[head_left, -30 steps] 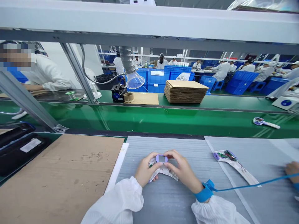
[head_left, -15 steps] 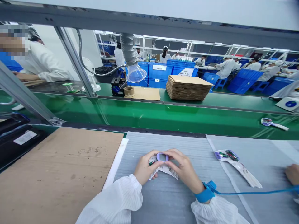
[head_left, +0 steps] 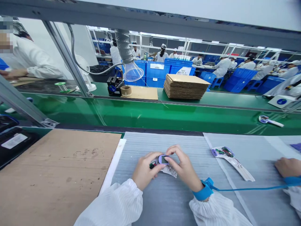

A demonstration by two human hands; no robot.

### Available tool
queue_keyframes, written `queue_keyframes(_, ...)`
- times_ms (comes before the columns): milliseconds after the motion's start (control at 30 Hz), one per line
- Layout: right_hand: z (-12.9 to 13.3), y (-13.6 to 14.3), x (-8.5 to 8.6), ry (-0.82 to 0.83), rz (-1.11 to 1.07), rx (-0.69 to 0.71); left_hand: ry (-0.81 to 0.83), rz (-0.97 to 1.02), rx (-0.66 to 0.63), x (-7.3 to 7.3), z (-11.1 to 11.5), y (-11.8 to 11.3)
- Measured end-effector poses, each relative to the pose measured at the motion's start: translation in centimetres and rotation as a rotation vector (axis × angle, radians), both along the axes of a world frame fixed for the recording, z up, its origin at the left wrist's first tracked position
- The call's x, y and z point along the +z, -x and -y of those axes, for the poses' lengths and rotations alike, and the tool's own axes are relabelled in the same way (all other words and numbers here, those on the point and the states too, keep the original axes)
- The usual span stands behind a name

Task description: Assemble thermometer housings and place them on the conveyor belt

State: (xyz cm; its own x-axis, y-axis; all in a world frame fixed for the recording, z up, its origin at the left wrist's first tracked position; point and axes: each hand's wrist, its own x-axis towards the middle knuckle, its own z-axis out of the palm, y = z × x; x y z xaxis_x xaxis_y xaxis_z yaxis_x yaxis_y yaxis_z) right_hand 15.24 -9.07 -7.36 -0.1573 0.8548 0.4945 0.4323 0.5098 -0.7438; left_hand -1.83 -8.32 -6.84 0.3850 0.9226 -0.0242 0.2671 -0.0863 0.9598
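Between my hands is a small purple-framed display (head_left: 162, 159) with a dark screen. Under it lies a curved white plastic housing (head_left: 171, 171), partly hidden by my fingers, with a bit of green circuit board (head_left: 152, 164) showing at its left. My left hand (head_left: 146, 168) is closed around the housing's left side, its thumb and forefinger at the display's edge. With thumb and forefinger my right hand (head_left: 182, 168) pinches the display's right side, the thumb over the screen. A blue strap with a cord is on my right wrist.
On the grey foam mat (head_left: 183, 204) to the right lies another open white housing (head_left: 235, 161) with circuit boards. A co-worker's hand (head_left: 288, 168) rests at the right edge. Brown cardboard (head_left: 61, 169) covers the left. Beyond runs a green conveyor (head_left: 141, 114); a cardboard stack (head_left: 185, 87) stands behind it.
The view has shifted slightly. My right fingers have bent more, with the thumb now over the screen. The co-worker's hand at the right has come further into view.
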Motion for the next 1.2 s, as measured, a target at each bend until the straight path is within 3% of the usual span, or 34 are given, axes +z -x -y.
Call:
queue_keyframes(233, 0.3, 0.1, 0.9, -0.036, 0.076, 0.039, -0.115, 0.009, 0.007, 0.4, 0.3, -0.1)
queue_keyframes(400, 0.5, 0.5, 0.9, -0.021, 0.161, 0.019, -0.086, -0.018, 0.013, 0.3, 0.4, -0.1)
queue_keyframes(600, 1.0, 1.2, 0.7, 0.019, 0.170, 0.042, -0.001, -0.043, 0.130, -0.4, 0.2, -0.2)
queue_keyframes(767, 1.3, 1.7, 0.5, 0.067, 0.100, 0.060, -0.109, -0.032, 0.255, -0.3, -0.2, 0.1)
queue_keyframes(967, 1.0, 3.1, -0.6, 0.107, -0.101, -0.257, -0.412, -0.131, 0.349, -0.1, 0.0, -0.1)
queue_keyframes(1200, 1.2, 4.8, -0.6, 0.144, -0.122, -0.415, -0.400, -0.138, 0.363, -0.8, 1.0, -1.0)
